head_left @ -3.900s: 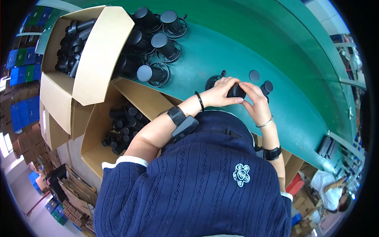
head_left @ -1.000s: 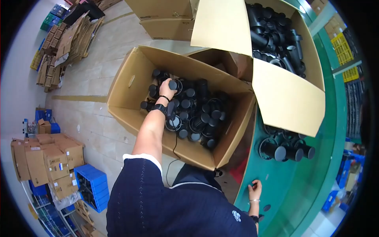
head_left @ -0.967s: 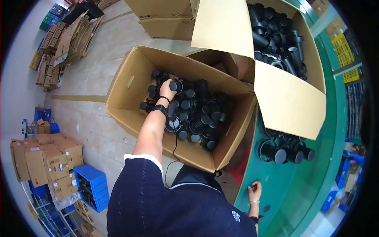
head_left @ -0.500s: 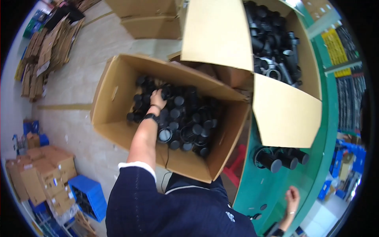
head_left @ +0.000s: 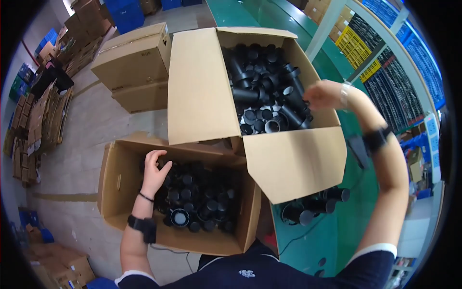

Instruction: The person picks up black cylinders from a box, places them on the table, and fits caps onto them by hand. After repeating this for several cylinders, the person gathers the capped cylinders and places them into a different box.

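My left hand (head_left: 155, 172) is over the left side of the lower cardboard box (head_left: 109, 178), thumb and fingers apart with nothing between them. Inside that box stand many black capped plastic cylinders (head_left: 186, 195). My right hand (head_left: 325, 95) is at the right side of the upper cardboard box (head_left: 204, 86), near its contents. Motion blurs its curled fingers, so I cannot see whether they hold anything. The upper box has its flaps folded out and is heaped with black plastic tubes (head_left: 246, 95), round caps and a grey-white ring (head_left: 272, 126).
The upper box rests on a green workbench (head_left: 308, 241). Several black cylinders (head_left: 301, 214) lie on the bench below its front flap. Closed cartons (head_left: 134, 67) stand on the floor at the left. Racks with blue and yellow crates (head_left: 358, 50) line the right.
My left hand has come off the black cylinders and opened. My right hand has swung up from low over the bench to the upper box. The view has shifted toward the upper box.
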### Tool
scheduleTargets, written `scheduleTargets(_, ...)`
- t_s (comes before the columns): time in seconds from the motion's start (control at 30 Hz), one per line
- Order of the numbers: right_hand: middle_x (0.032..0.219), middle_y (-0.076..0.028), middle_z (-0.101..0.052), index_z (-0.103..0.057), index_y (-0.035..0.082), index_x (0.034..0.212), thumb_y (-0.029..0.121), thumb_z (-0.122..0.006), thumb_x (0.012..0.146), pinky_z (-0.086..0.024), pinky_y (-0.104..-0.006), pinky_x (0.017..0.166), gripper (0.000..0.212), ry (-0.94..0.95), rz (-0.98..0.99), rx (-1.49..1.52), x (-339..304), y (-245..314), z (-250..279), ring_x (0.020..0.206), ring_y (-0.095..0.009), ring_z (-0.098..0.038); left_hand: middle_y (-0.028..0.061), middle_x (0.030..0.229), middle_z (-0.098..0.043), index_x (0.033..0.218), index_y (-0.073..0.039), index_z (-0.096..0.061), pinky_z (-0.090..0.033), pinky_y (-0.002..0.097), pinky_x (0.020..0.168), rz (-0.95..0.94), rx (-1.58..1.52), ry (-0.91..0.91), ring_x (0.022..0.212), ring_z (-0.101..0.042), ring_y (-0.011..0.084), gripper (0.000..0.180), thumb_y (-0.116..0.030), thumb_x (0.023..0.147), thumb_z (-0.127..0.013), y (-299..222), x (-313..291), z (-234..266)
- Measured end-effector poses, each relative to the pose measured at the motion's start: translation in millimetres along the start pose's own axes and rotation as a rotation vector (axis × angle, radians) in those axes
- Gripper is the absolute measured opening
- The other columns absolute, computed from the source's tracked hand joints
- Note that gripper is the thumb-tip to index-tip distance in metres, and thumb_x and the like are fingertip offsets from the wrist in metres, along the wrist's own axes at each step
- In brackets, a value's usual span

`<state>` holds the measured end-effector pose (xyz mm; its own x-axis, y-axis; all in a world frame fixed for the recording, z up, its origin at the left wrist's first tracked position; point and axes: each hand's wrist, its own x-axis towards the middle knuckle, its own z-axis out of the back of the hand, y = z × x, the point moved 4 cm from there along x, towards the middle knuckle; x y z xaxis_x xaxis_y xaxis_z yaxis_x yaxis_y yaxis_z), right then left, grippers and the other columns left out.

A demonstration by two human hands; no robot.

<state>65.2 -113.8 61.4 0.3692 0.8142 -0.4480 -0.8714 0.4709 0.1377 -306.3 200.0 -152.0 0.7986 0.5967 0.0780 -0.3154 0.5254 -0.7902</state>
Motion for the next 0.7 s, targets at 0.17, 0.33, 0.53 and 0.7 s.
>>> scheduleTargets(0.17,0.098,-0.016,-0.067,-0.067,0.007,0.104,0.015,-0.068,0.073,-0.051,-0.0405,0.082,0.032,0.009,-0.138,-0.404,145,-56,-36,0.095,-0.034,-0.064,0.0059,0.112,-0.057,0.107,-0.006,-0.061,-0.046,0.0288,0.083,-0.114,-0.203,0.155,0.103,-0.055,0.0173,0.028,-0.011,0.080,-0.068,-119,9,18)
scheduleTargets(0.33,0.098,-0.011,-0.069,-0.071,0.009,0.097,0.013,-0.067,0.074,-0.053,-0.0385,0.083,0.024,0.059,-0.235,-0.527,200,-109,-99,0.097,-0.029,-0.065,0.0059,0.112,-0.057,0.109,-0.006,-0.061,-0.044,0.0284,0.087,-0.221,-0.247,0.395,0.105,-0.054,0.0165,0.027,-0.009,0.082,-0.065,-168,13,-24)
scheduleTargets(0.53,0.104,-0.006,-0.069,-0.073,0.014,0.097,0.018,-0.060,0.082,-0.052,-0.0359,0.084,0.021,-0.053,-0.322,-0.603,180,-118,-95,0.103,-0.024,-0.063,0.0075,0.110,-0.060,0.108,-0.003,-0.061,-0.046,0.0289,0.086,-0.198,-0.328,0.500,0.103,-0.057,0.0173,0.026,-0.007,0.083,-0.064,-177,26,-61)
scheduleTargets(0.7,0.087,-0.009,-0.064,-0.067,0.007,0.076,0.008,-0.071,0.066,-0.053,-0.0374,0.073,0.011,-0.374,-0.261,-0.469,101,-137,-52,0.088,-0.029,-0.063,0.0074,0.106,-0.062,0.108,0.002,-0.060,-0.048,0.0266,0.087,-0.168,-0.472,0.517,0.098,-0.059,0.0136,0.022,0.000,0.086,-0.060,-178,34,-81)
